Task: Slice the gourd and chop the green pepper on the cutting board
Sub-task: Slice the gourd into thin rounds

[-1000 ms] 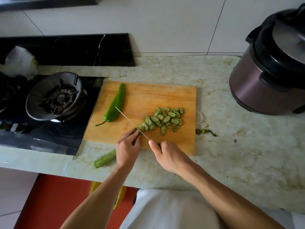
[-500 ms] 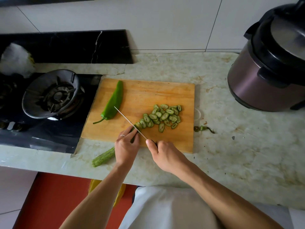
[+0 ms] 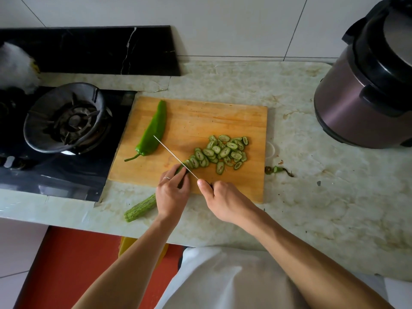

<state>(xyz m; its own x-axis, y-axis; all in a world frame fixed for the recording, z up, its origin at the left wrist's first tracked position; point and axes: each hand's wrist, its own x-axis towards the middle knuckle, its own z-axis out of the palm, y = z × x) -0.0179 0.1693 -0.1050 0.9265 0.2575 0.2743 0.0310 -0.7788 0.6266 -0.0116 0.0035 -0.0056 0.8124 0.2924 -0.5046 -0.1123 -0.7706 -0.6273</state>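
Green and ridged, the gourd (image 3: 142, 208) is laid on a diagonal from the lower left of the frame up toward the centre, its uncut end overhanging the cutting board (image 3: 200, 121) onto the counter (image 3: 312, 197). Its cut end is pinned under the curled fingers of the left hand (image 3: 172, 192). The knife (image 3: 176, 158) is gripped by the right hand (image 3: 223, 199), fingers wrapped round the handle, and its blade is set across the gourd's long axis just beside the left fingertips. Finished slices (image 3: 219, 152) are heaped to the right of the blade. The green pepper (image 3: 153, 130) is left whole at the board's upper left, nearer the left hand; its chopping is judged not yet begun.
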